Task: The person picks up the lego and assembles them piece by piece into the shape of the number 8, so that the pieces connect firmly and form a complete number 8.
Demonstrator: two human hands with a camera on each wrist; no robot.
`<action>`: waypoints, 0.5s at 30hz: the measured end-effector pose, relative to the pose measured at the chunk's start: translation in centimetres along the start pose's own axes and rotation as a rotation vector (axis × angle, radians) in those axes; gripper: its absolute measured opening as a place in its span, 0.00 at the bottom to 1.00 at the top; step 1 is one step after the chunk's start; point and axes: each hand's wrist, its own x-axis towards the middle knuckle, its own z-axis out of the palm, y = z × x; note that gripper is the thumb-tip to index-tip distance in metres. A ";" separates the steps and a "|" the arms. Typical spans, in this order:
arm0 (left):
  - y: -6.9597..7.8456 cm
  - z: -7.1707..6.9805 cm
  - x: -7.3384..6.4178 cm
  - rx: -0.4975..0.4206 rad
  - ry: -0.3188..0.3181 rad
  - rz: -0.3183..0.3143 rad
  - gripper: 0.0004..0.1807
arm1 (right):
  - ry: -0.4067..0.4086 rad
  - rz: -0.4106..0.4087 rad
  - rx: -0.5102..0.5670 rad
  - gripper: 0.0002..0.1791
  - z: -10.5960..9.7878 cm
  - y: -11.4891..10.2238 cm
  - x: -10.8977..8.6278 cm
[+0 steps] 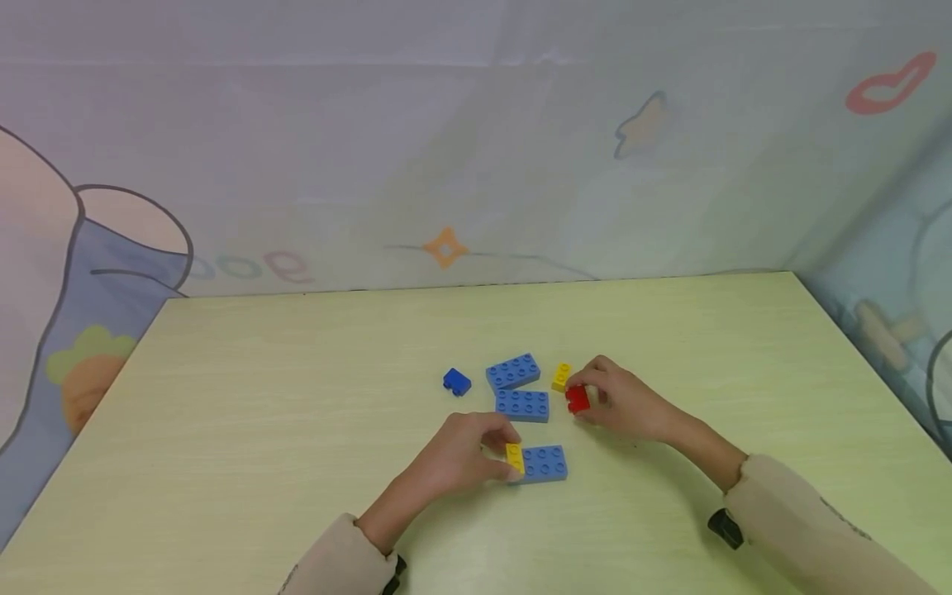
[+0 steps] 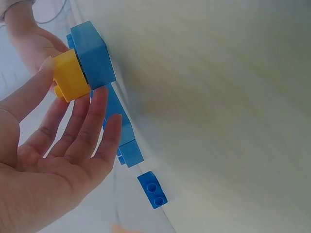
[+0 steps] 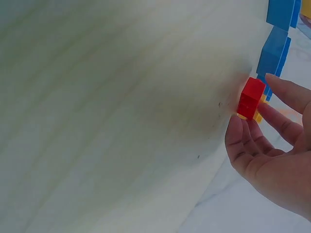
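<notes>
My left hand (image 1: 464,454) pinches a small yellow brick (image 1: 515,458) between thumb and fingers. That brick sits on the left end of a blue studded brick (image 1: 546,464), as the left wrist view also shows with the yellow brick (image 2: 72,76) against the blue one (image 2: 93,56). Up and to the right, my right hand (image 1: 625,403) holds a red brick (image 1: 577,399) between thumb and fingers. In the right wrist view the red brick (image 3: 251,98) lies among the fingertips, at table level. Another yellow brick (image 1: 561,377) lies just behind it.
Two blue studded bricks (image 1: 522,406) (image 1: 513,372) lie behind the hands, almost touching. A smaller dark blue brick (image 1: 457,382) is to their left. All rest on a pale wooden table (image 1: 297,397), with a printed cloth (image 1: 335,165) hanging behind its far edge.
</notes>
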 end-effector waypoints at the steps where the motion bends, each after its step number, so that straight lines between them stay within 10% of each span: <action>1: 0.0 0.0 0.0 0.001 -0.001 0.000 0.13 | 0.003 0.003 -0.002 0.16 0.1 0.1 0.0; 15: 0.1 -0.1 0.0 0.005 -0.004 -0.010 0.13 | 0.007 0.001 -0.025 0.14 0.3 -0.1 0.0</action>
